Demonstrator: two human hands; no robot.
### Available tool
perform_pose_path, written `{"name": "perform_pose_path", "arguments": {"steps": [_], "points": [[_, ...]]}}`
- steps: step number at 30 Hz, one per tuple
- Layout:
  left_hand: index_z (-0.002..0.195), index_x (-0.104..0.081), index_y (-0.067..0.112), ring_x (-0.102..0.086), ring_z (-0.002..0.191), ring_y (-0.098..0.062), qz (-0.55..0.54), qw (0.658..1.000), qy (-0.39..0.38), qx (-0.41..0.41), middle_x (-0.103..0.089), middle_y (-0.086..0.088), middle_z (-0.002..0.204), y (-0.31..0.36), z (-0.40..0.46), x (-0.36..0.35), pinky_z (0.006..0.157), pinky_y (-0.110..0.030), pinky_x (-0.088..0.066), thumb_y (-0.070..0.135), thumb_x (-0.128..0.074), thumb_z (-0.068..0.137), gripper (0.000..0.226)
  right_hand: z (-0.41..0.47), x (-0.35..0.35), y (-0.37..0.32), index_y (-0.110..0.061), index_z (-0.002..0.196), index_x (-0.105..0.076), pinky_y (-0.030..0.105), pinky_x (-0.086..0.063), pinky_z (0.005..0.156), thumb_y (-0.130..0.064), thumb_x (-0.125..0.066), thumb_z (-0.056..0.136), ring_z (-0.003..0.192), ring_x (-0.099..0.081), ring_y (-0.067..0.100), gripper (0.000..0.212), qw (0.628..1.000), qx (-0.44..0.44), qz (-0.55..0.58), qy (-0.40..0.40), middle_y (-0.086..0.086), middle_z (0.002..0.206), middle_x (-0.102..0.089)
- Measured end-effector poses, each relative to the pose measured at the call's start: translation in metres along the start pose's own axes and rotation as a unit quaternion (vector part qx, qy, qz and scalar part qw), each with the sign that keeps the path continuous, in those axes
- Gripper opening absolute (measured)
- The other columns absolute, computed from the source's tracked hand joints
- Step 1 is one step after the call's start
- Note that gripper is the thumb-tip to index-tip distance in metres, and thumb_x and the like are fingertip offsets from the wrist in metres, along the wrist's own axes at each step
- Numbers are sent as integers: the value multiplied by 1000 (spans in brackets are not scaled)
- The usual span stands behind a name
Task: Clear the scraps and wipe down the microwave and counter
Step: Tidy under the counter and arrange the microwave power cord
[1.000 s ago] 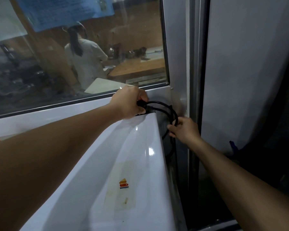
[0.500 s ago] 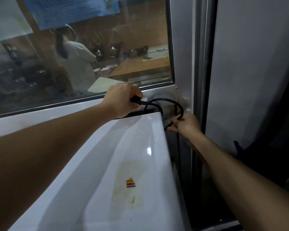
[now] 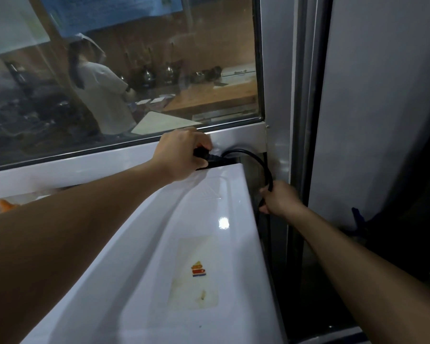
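Microwave (image 3: 184, 256) sits below the window, and behind it our left hand (image 3: 181, 155) pinches the black plug (image 3: 204, 155) while our right hand (image 3: 281, 198) curls around its cord (image 3: 256, 160), which may snag or yank if pulled hard.

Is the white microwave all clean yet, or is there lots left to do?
Not clean yet. Nothing looks wiped: the glossy white microwave top shows a yellowed sticker patch with specks. Right now the left hand grips the black plug behind it, while the right hand holds the black power cord. No cloth is in view; wiping and scraps remain.
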State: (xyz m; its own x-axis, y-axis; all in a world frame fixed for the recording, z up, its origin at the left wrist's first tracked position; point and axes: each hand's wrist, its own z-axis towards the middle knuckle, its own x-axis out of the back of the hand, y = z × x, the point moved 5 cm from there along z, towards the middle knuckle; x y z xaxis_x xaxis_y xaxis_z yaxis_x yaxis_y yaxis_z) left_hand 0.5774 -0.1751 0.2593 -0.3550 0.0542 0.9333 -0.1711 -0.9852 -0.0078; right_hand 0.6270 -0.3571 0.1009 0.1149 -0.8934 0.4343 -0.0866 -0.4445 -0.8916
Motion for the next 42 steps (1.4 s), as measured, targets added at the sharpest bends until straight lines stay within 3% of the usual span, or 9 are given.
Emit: {"name": "perform_pose_path", "arguments": {"steps": [2,5,8,11,15,19,29,38,42], "points": [[101,-67,22,-57,91,-25,2,1000,2,-2,-62,-1,98,1,-1,0,78,-36,-46,20,-72,76,26,-9,11,-11,-2,87,-59,31,-48,75,-25,-50,96,89,-62,32,25,985,38,-158,63,20,99,-61],[101,-68,22,-57,89,-25,5,1000,9,-3,-62,-1,95,2,-2,0,77,-36,-47,20,-72,76,26,-18,21,-21,1,116,-55,31,-39,72,-32,-44,98,104,-56,36,39,956,45,-268,115,20,122,-50],[102,-68,22,-57,89,-25,12,1000,15,-2,-61,-1,94,2,-4,1,76,-35,-47,20,-71,77,26,-21,24,-24,4,118,-51,33,-40,74,-8,-36,99,105,-55,36,27,944,50,-300,127,23,120,-53],[104,-68,24,-57,90,-24,11,1000,17,2,-61,-1,96,0,-6,0,76,-34,-46,21,-72,77,27,-19,22,-24,4,99,-58,32,-45,72,3,-36,93,95,-58,34,23,961,69,-237,128,22,105,-59],[104,-69,24,-57,88,-24,7,999,34,-1,-62,0,96,-1,-6,4,72,-31,-42,18,-71,77,28,-4,12,-22,13,89,-61,49,-56,80,6,-43,90,89,-65,38,19,995,37,28,85,25,96,-63],[105,-70,22,-58,88,-24,7,999,49,-8,-62,1,97,0,-6,7,70,-29,-39,16,-70,77,29,1,4,-26,1,81,-60,30,-56,69,-2,-50,94,74,-68,29,17,984,30,170,45,23,88,-66],[106,-69,23,-57,90,-24,0,999,43,-7,-62,0,98,0,-9,1,78,-35,-46,19,-71,78,29,16,-18,12,-10,60,-52,39,-47,75,-14,-53,95,71,-52,24,35,996,13,76,-49,14,69,-53],[108,-69,23,-57,91,-24,1,999,38,1,-62,-1,99,0,-10,3,77,-33,-46,19,-71,79,30,11,-16,-3,-7,68,-50,26,-38,52,0,-43,94,54,-42,17,29,983,-52,151,-85,8,63,-45],[108,-69,23,-57,91,-24,-2,999,38,11,-62,-1,99,-1,-12,2,76,-33,-45,19,-71,79,30,4,-15,2,-3,76,-58,25,-30,52,3,-39,91,57,-41,18,24,992,-48,59,-100,14,76,-51]]}}
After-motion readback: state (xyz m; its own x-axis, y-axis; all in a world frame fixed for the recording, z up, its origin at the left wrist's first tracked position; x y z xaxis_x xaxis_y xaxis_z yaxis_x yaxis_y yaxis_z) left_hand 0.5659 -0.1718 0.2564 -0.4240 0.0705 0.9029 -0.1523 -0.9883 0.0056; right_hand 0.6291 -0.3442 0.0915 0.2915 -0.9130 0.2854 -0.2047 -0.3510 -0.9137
